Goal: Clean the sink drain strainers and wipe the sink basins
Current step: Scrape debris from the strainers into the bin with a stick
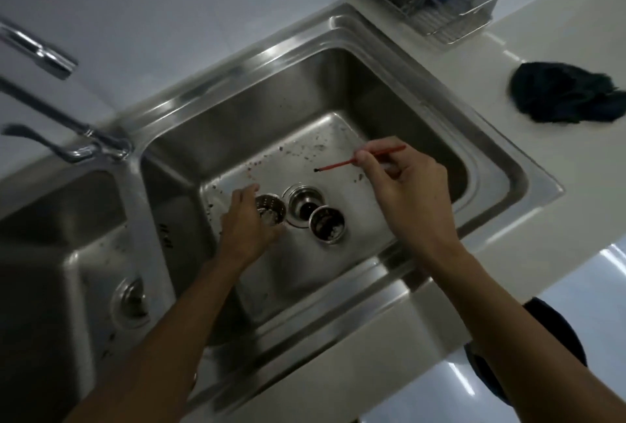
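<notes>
- Cleaning strainers, I judge: the left grip [247,219] curls round one strainer basket [269,212] on the floor of the right basin [288,94].
- A thin red stick [338,165], perhaps a brush, is pinched in the right grip [406,185].
- Next: work its tip through that basket's holes.

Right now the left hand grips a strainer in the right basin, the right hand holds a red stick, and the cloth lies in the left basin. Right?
Not quite. The head view shows the cloth on the counter, beyond the right basin, not in a basin. The rest holds: the left hand grips a strainer there and the right hand holds the red stick.
</notes>
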A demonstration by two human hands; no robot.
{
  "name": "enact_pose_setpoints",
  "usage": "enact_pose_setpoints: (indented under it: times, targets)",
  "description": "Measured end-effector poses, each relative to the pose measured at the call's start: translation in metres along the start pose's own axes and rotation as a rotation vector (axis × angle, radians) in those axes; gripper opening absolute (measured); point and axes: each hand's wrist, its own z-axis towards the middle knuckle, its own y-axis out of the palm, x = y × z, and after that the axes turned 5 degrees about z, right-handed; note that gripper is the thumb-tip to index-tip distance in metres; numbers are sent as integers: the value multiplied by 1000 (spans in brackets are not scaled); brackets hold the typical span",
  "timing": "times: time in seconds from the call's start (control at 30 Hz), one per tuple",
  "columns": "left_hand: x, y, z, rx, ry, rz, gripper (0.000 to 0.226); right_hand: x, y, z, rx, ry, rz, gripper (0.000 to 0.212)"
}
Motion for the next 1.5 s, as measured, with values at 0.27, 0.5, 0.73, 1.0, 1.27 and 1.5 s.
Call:
enact_pose_setpoints:
  times: [0.27, 0.5, 0.73, 1.0, 1.27, 1.5]
  targets:
    - [-27, 32, 33, -107, 75, 106, 81, 22, 25, 3, -150, 67, -203, 17]
    - [-34, 43, 51, -24, 95, 121, 81, 27, 31, 6, -139, 92, -234, 19]
    - [-39, 44, 44, -31, 286, 276, 115, 27, 41, 7, -144, 96, -269, 16]
    - [8, 67, 38, -80, 709, 549, 111, 31, 34, 2, -124, 72, -375, 17]
    - [34, 72, 29, -116, 537, 479, 86, 30, -4, -9, -78, 59, -351, 21]
    - [138, 10, -3, 10, 617, 74, 90, -5, -76, -30, 85, 11, -147, 19]
